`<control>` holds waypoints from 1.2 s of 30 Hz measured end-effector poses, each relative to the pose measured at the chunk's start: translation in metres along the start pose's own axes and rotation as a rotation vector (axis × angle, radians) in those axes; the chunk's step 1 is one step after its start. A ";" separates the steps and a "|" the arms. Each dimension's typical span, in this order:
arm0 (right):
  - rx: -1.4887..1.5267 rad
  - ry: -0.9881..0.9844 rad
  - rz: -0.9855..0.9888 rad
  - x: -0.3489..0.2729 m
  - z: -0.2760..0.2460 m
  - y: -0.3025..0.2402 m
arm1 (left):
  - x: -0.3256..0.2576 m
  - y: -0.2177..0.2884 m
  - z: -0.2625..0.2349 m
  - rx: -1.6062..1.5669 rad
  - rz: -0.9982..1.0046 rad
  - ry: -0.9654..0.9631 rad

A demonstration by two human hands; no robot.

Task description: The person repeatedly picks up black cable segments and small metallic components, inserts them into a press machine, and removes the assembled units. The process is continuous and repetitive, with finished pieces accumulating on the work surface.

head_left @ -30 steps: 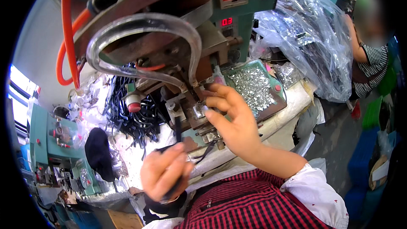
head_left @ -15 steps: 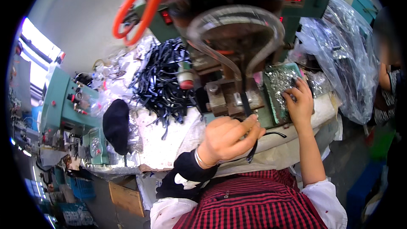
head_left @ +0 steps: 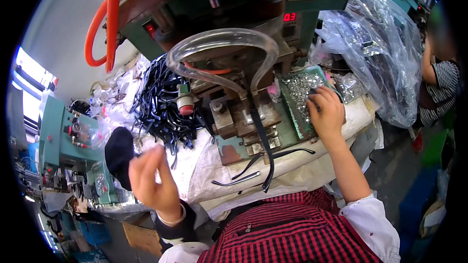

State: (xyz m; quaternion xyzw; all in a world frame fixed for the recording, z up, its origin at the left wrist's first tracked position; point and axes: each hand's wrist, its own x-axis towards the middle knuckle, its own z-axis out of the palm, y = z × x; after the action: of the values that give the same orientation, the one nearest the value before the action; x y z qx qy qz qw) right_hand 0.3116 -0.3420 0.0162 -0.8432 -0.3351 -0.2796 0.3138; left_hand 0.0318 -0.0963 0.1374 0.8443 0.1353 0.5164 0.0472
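Note:
A black eyeglass temple (head_left: 263, 139) lies with its upper end in the metal fixture (head_left: 246, 117) of a press, its curved tip hanging toward me. My left hand (head_left: 156, 180) is in the air over the cloth to the left, away from the fixture. Its fingers are bent and smeared by motion. My right hand (head_left: 329, 114) rests at the green tray (head_left: 296, 122) of small shiny metal parts, thumb and fingers pinched together. Whatever they grip is too small to make out. More temples (head_left: 295, 152) lie on the cloth before the fixture.
A heap of black temples (head_left: 163, 102) covers the cloth left of the press. A red-topped button (head_left: 185, 107) stands beside it. Above the fixture curves a clear tube (head_left: 222, 34). Plastic bags (head_left: 375, 53) hang at right, near another person (head_left: 441, 75). A black cloth piece (head_left: 119, 156) lies far left.
My left hand has let go of the temple at the fixture and swung left. The temple stays in the fixture. My right hand remains at the tray. The view has shifted.

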 end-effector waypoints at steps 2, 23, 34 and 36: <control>0.050 0.042 -0.010 0.007 0.001 -0.006 | 0.009 -0.028 0.016 0.053 0.032 -0.177; 1.144 -0.066 0.677 0.025 0.001 -0.063 | -0.066 -0.071 0.081 -0.249 -0.405 -0.289; 1.418 -0.239 0.655 0.031 -0.009 -0.143 | 0.044 0.024 0.047 -0.875 -0.241 0.031; 1.422 -0.241 0.654 0.034 -0.012 -0.150 | 0.054 0.023 0.057 -0.797 -0.305 0.060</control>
State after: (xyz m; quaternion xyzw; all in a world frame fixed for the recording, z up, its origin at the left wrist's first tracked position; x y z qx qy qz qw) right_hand 0.2185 -0.2504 0.0989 -0.5205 -0.2001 0.2014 0.8052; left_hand 0.1095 -0.1001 0.1630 0.7150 0.0496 0.5399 0.4415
